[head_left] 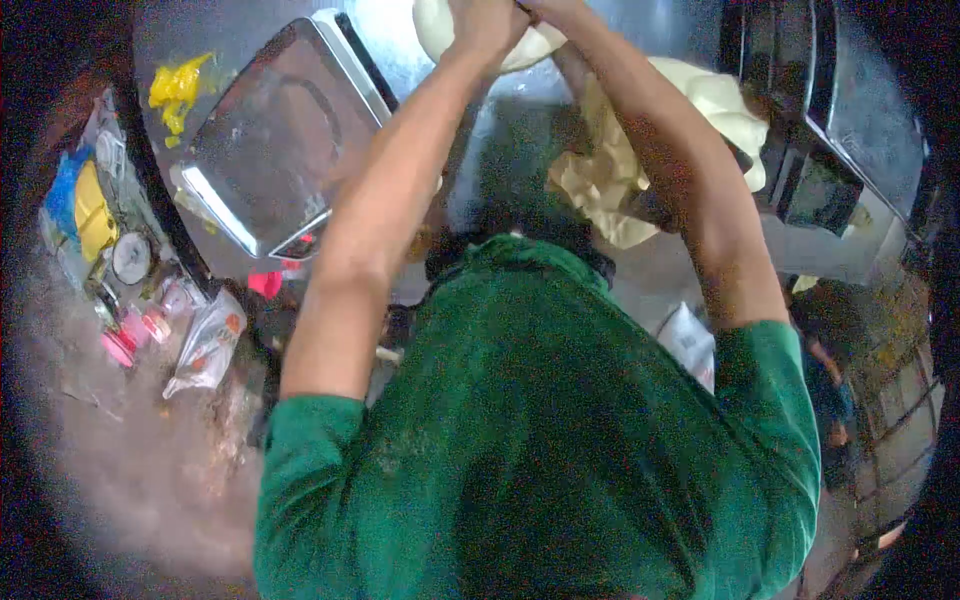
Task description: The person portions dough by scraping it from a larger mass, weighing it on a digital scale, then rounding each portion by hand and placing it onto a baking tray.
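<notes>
At the top edge of the head view a pale, smooth, rounded mass like dough (433,28) lies on the shiny metal table (380,20). My left hand (490,22) is over it and seems to press on it. My right hand (556,8) is close beside the left, over the mass's right side. Both hands are partly cut off by the frame, so their fingers cannot be made out. A second pale mass (712,100) of similar look rests to the right, partly behind my right forearm.
Left of my arms lies a large dark flat tray-like panel (285,125) with bright edges. Crumpled yellow plastic (178,90) is beyond it. Crumpled brown paper (605,185) is under my right forearm. Plastic bags (212,340) and bright litter lie on the floor at left.
</notes>
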